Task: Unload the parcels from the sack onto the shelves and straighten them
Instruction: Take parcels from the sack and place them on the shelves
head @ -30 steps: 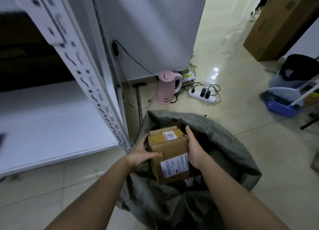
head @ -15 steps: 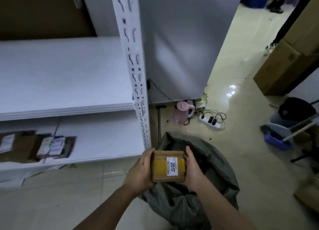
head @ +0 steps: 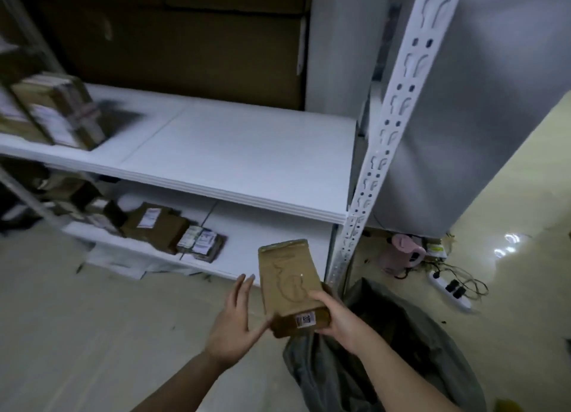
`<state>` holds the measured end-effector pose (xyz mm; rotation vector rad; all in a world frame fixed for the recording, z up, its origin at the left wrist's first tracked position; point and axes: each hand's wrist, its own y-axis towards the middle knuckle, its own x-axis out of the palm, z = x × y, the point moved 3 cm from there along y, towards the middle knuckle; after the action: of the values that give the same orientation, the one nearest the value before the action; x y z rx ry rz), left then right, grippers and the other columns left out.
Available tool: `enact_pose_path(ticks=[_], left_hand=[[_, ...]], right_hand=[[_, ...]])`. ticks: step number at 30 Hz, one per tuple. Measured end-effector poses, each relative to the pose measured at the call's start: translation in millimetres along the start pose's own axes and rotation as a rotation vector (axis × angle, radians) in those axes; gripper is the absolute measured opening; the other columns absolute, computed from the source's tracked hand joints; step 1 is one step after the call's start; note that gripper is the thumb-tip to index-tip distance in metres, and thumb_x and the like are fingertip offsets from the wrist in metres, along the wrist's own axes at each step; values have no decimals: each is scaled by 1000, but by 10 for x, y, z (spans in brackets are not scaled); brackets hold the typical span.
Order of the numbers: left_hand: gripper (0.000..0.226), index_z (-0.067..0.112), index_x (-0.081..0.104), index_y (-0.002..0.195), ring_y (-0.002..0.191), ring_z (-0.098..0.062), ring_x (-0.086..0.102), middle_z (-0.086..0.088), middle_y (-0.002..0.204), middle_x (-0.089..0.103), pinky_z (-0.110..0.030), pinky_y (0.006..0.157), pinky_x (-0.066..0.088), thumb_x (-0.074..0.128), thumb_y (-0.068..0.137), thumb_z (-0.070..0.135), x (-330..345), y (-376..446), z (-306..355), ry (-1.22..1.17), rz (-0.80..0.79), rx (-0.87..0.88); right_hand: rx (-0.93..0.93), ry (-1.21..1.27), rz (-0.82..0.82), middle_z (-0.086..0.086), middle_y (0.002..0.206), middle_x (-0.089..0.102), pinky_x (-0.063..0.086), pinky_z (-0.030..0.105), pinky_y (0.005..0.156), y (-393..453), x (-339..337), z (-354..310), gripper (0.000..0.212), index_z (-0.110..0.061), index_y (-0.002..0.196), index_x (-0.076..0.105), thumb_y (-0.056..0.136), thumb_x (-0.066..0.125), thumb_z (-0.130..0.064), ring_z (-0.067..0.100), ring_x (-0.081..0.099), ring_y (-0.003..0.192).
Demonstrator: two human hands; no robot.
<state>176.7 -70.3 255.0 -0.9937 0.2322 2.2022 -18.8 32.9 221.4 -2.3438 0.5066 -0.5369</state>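
The right hand (head: pixel 340 317) grips the near end of a brown cardboard parcel (head: pixel 289 280) with a small white label, held in the air above the rim of the grey fabric sack (head: pixel 401 365). The left hand (head: pixel 236 322) is spread open just beside the parcel's left edge, its thumb touching the near corner. The parcel's far end points toward the front right corner of the lower white shelf (head: pixel 262 251), beside the perforated white metal upright (head: pixel 383 152).

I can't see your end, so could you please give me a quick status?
Right hand gripping the cardboard parcel; left hand open beside it. Parcel out of the sack, not yet shelved. Middle shelf ahead unobstructed.
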Motion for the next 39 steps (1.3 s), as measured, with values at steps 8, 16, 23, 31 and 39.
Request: enact_pose_path(ticks=[8,16,23,31,39], left_hand=[[61,30,29,145,120,-20,46,1,144,39,-37,97,39,48,92,53,-678,-112,-407,-885,99,-616],[116,40,4,149,126,-21,48,1,147,38,-45,105,39,73,60,70,-1092,-245,-446,-1009,256,-490],[128,38,1,149,134,-21,36,-2,155,19,-48,110,35,85,52,42,-1268,-227,-325,-775,573,-275],[133,35,1,149,133,-14,30,0,147,21,-38,102,41,79,48,70,-1378,-246,-205,-89,661,-24],[128,28,6,150,126,-27,39,-4,143,18,-38,99,38,82,49,54,-1420,-169,-49,-135,813,-118]], right_hand=[[-522,-880,50,-8,140,23,30,29,108,53,915,-393,118,-41,148,-2,63,79,-49,10,27,128],[-940,-1336,-12,-21,148,-3,15,31,116,-38,1350,-521,121,-49,138,-26,67,71,-62,8,8,139],[-851,-1445,-7,-8,160,5,13,41,120,34,1403,-628,118,-43,142,-28,70,61,-71,15,9,147],[-564,-612,-154,-7,141,45,39,33,103,35,1703,-770,28,-50,124,36,99,37,-39,15,44,130],[-243,-262,-250,-13,118,54,52,32,69,-148,2179,-864,44,-39,127,34,91,53,-54,23,62,103]])
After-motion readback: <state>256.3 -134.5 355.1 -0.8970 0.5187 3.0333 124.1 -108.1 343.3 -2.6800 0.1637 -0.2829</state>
